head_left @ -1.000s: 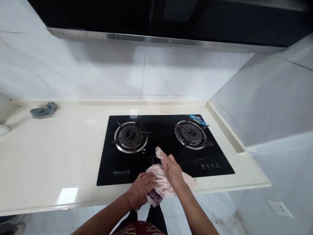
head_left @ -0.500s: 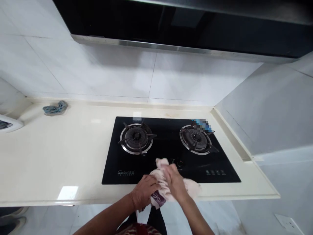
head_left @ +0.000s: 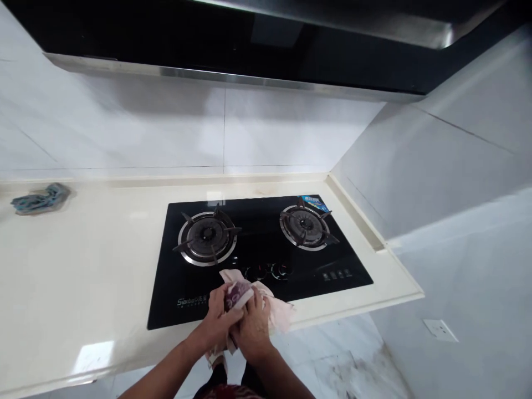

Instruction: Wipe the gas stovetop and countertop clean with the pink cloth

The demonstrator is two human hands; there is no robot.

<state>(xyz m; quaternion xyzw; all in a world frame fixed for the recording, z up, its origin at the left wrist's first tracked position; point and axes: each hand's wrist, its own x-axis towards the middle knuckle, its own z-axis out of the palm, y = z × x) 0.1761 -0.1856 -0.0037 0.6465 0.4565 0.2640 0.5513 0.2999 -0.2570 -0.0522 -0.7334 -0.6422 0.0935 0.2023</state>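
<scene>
You are bunching the pink cloth (head_left: pixel 279 311) at the front edge of the gas hob (head_left: pixel 257 260), your left hand (head_left: pixel 219 324) and right hand (head_left: pixel 254 331) pressed together and clenched on it. It looks soft, light and floppy; gripping gathered folds should hold best.

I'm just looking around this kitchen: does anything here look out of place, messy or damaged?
Little stands out. A crumpled blue-grey rag lies alone at the far left of the counter, by the wall. A blue sticker is on the black hob beside the right burner. The floor looks smudged.
</scene>
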